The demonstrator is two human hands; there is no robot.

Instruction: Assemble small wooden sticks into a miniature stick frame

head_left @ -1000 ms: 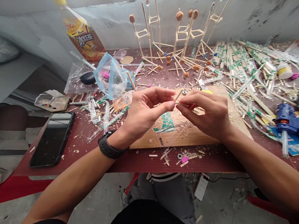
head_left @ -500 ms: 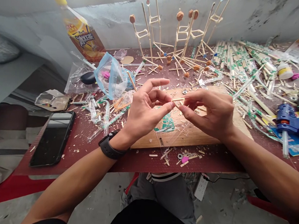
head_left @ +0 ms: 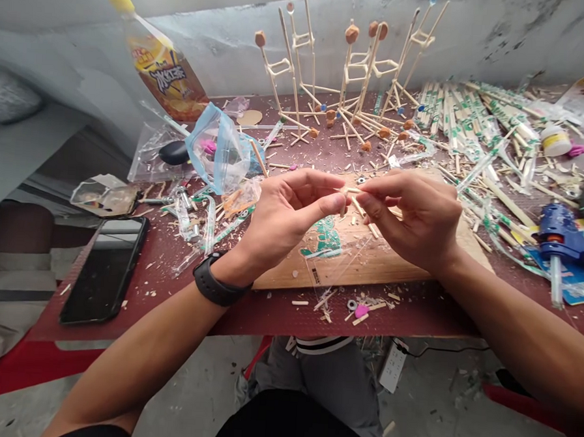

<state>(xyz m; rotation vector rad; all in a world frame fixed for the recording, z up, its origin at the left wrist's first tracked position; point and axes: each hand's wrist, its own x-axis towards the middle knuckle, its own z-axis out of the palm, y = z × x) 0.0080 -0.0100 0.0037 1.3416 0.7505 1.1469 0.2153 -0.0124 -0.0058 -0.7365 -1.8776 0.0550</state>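
Observation:
Above a wooden board (head_left: 368,265), my two hands meet fingertip to fingertip over short pale wooden sticks. My left hand (head_left: 292,215) pinches one end of a small stick piece (head_left: 353,190) between thumb and fingers. From the right, my right hand (head_left: 412,215) pinches the same small work, with thumb and forefinger pressed together; its lower fingers are curled. The exact joint between the sticks is partly hidden by my fingertips. Beneath my hands, a green printed patch (head_left: 323,238) and a clear set square (head_left: 318,275) lie on the board, with loose sticks (head_left: 367,221) beside them.
Stick frames (head_left: 361,72) with orange clay lumps stand at the back. Wrapped chopsticks (head_left: 449,116) are piled at right, near a blue glue gun (head_left: 565,236). A phone (head_left: 104,270), a drink bottle (head_left: 167,68) and a blue mask (head_left: 217,149) are at left. Shavings litter the tabletop.
My left forefinger has come down from its raised position and closed toward the thumb. The small sticks between my hands have turned, and my fingertips have shifted slightly right.

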